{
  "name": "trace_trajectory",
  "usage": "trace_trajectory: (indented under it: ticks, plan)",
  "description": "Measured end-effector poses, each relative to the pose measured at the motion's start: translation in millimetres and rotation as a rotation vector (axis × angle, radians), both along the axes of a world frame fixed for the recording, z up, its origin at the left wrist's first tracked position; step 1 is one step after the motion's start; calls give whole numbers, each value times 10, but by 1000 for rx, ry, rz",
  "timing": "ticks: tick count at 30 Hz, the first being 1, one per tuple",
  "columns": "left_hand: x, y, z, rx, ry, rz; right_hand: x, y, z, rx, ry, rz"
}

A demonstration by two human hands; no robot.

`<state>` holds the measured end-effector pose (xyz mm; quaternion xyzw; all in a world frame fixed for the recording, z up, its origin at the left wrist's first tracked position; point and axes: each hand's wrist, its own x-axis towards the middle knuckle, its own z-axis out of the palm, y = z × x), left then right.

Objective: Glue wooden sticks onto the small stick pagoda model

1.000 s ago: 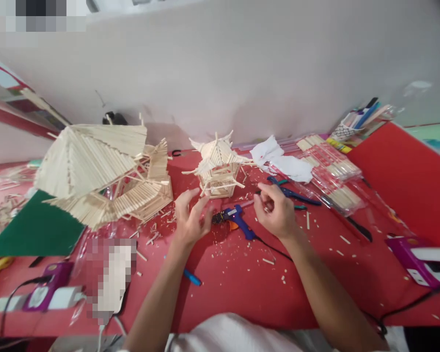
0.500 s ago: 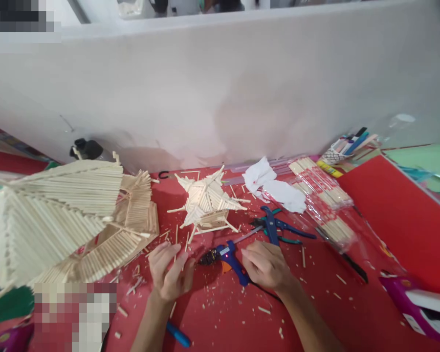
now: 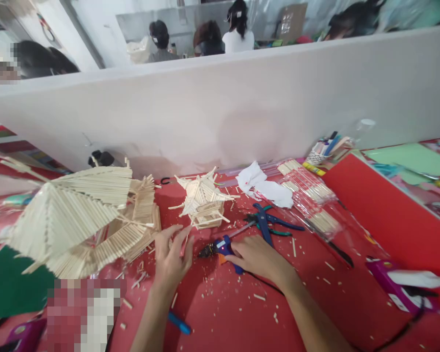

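Note:
My left hand [image 3: 173, 256] is in front of a small star-shaped model [image 3: 201, 195] built of pale wooden sticks. A thin wooden stick [image 3: 185, 239] shows at its fingertips, which appear to pinch it. My right hand [image 3: 256, 256] is closing round the handle of a blue glue gun [image 3: 224, 244], covering part of it. The gun lies on the red table with its dark nozzle pointing left and a small red light showing; a clear glue stick runs out of its back. Blue-handled cutters [image 3: 264, 224] lie just beyond my right hand.
A large stick-built model with a roof [image 3: 84, 215] fills the left side. Crumpled white tissue [image 3: 266, 186], packed wooden sticks [image 3: 311, 190], a pen cup [image 3: 317, 151] and red card [image 3: 385, 210] lie right. A blue pen [image 3: 179, 322] lies in front; a white partition [image 3: 190, 112] stands behind.
My right hand has moved left onto the glue gun's handle, its fingers reaching out. My left hand has turned slightly and its fingers have lifted. The view has tilted up, showing people beyond the partition.

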<state>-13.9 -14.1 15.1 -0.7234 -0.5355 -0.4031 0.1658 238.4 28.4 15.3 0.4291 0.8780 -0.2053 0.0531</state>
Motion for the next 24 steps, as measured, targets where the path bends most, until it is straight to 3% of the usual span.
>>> trace_trajectory:
  ticks: [9,17,24]
  plan:
    - [175,127,72,-44,139,-16,-37,-74,41,52,-55,29]
    - [261,248,-11,-91,213,-28,-86,-92,-34,94,-31,33]
    - [317,282,6,-53,251,-10,-64,-61,-76,81,-18,43]
